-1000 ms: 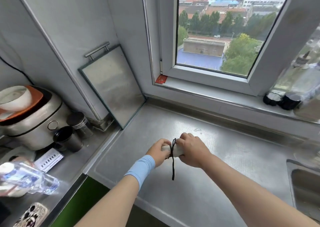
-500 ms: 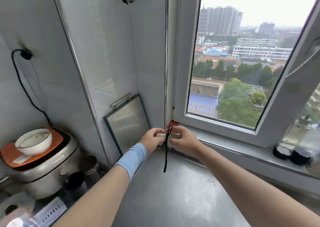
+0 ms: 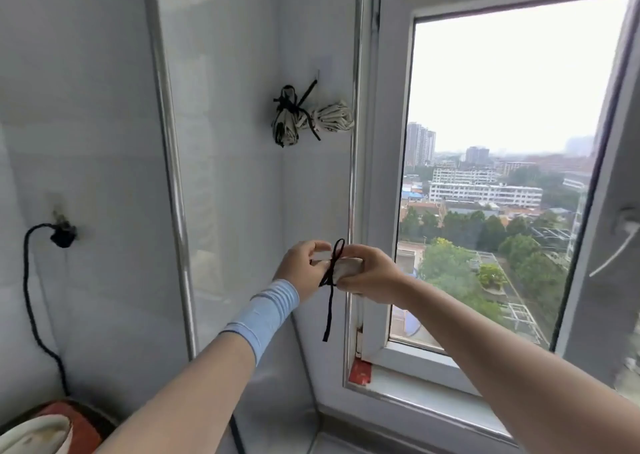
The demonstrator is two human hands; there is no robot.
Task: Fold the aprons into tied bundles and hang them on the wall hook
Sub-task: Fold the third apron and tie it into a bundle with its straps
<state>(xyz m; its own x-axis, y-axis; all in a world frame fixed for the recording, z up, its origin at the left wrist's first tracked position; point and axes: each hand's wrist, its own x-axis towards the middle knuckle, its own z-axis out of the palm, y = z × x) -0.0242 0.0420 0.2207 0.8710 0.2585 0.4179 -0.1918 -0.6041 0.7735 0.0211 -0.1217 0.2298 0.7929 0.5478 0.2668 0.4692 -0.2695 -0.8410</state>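
A small white apron bundle (image 3: 349,267), tied round its middle with a black string (image 3: 331,287), is held up in the air near the window corner. My left hand (image 3: 300,269) grips its left end and my right hand (image 3: 370,273) grips its right end. The string's loose end hangs down below the hands. Higher on the wall a small hook (image 3: 317,74) carries two tied bundles: one dark-patterned bundle (image 3: 285,121) and one pale striped bundle (image 3: 333,117), hung by black strings. The held bundle is well below the hook.
A window frame (image 3: 384,190) stands right of the hook, its handle (image 3: 623,218) at the far right. A black plug and cord (image 3: 62,237) run down the left wall. A rice cooker lid with a bowl (image 3: 41,429) sits at bottom left.
Both hands have lifted the tied bundle from the steel counter up toward the wall. The view has tilted upward, so the hook and its two hanging bundles are now in sight.
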